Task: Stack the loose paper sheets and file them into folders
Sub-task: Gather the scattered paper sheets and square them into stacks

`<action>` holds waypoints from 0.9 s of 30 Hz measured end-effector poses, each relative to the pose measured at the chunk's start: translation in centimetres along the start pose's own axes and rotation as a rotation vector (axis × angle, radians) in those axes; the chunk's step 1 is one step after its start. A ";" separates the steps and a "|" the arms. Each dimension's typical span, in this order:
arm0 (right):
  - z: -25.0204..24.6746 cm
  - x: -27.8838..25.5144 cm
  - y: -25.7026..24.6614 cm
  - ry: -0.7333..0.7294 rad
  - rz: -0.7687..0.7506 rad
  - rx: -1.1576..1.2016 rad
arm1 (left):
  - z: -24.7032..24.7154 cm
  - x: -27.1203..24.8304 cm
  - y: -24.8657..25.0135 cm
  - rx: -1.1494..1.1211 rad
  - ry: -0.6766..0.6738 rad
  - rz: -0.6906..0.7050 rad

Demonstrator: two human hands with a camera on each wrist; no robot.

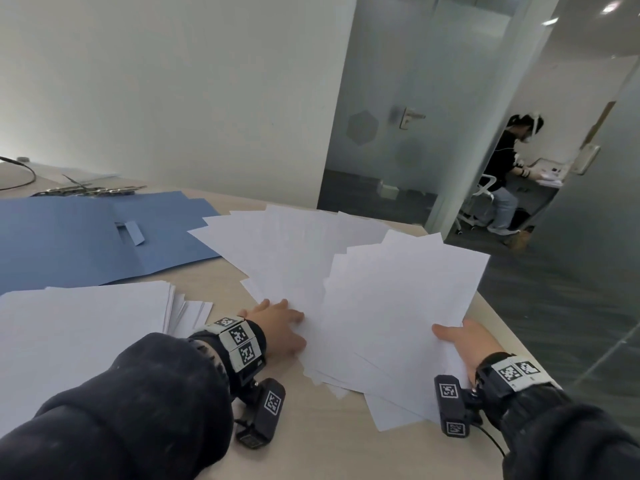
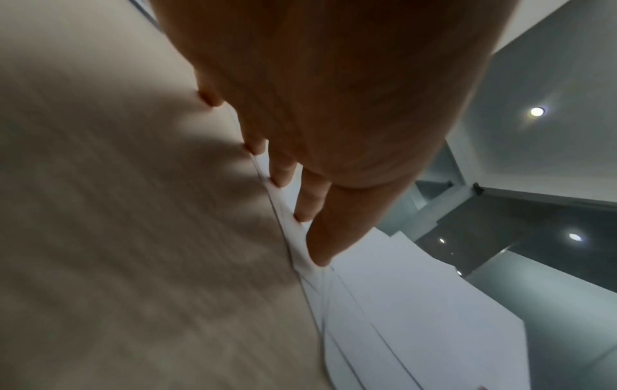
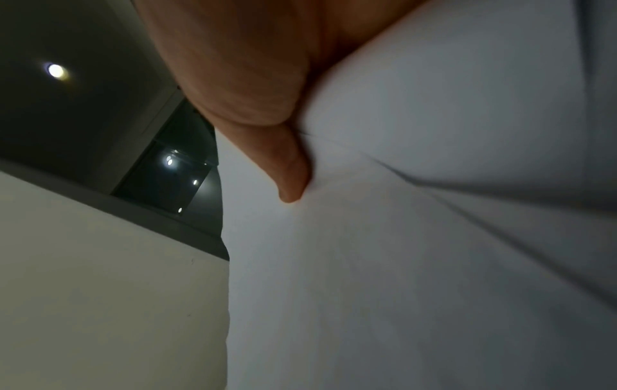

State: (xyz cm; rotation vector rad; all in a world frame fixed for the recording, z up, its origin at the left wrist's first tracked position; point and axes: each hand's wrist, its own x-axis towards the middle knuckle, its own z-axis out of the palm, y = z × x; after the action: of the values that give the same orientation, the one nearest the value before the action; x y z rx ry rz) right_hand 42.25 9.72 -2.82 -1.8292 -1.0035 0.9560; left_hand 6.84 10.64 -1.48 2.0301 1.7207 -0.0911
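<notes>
Loose white sheets (image 1: pixel 287 244) lie fanned out across the middle of the pale wooden table (image 1: pixel 311 427). My left hand (image 1: pixel 280 323) rests on their near end, fingers straight; in the left wrist view the fingertips (image 2: pixel 303 216) touch the sheets' edge (image 2: pixel 400 290) where it meets the tabletop. My right hand (image 1: pixel 460 341) grips a second fanned bunch of sheets (image 1: pixel 398 299) at its near right corner, and that bunch overlaps the first fan. The thumb (image 3: pixel 290 171) presses on the paper (image 3: pixel 400 237); its other fingers are hidden beneath. An open blue folder (image 1: pixel 86 237) lies at the far left.
A squared pile of white paper (image 1: pixel 86 323) sits at the near left. Metal fasteners (image 1: pixel 86 192) and a black cable (image 1: pixel 17 174) lie behind the folder. The table's right edge (image 1: pixel 502 323) runs beside my right hand. A seated person (image 1: pixel 505 168) is beyond the glass partition.
</notes>
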 end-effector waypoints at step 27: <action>7.9 -1.8 -6.1 -0.179 -0.009 -0.433 | 3.0 -0.3 0.2 -0.282 0.121 0.051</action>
State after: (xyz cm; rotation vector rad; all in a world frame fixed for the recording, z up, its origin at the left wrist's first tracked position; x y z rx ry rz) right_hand 32.92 12.52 0.08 -2.1122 -1.4155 0.9636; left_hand 7.72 9.13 -3.94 1.9008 1.6457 0.2815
